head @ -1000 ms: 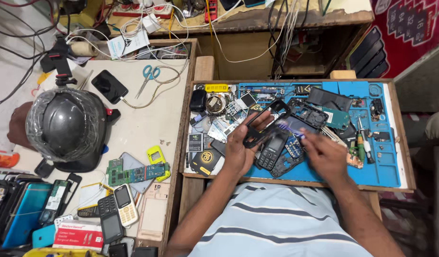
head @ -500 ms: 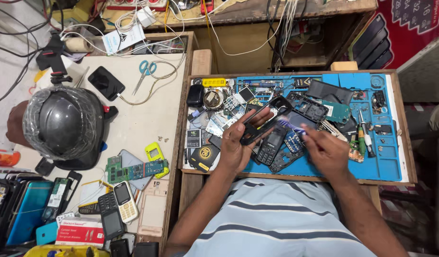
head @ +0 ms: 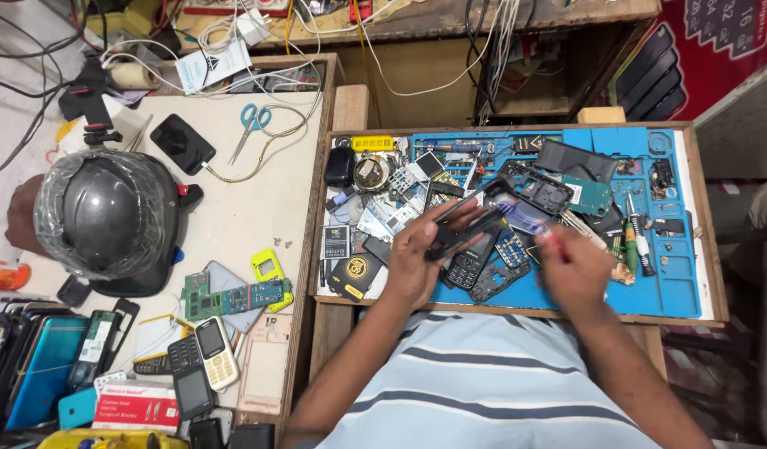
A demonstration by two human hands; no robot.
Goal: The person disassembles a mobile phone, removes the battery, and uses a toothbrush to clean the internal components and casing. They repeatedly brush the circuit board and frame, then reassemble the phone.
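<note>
The left hand grips a dark phone frame over the blue mat, at 6 o'clock from the tray's clutter. The right hand is closed on a thin red-handled tool, tip at the frame's 3 o'clock end. Risk: the tip may slip and gouge the frame, since it is held in mid-air; loose keypads directly beneath could be knocked aside

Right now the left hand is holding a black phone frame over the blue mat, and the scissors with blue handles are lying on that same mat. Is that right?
Not quite. The left hand does hold the black phone frame over the blue mat, but the blue-handled scissors lie on the pale table to the left, beside a black phone, not on the mat. The head view shows it.
</note>
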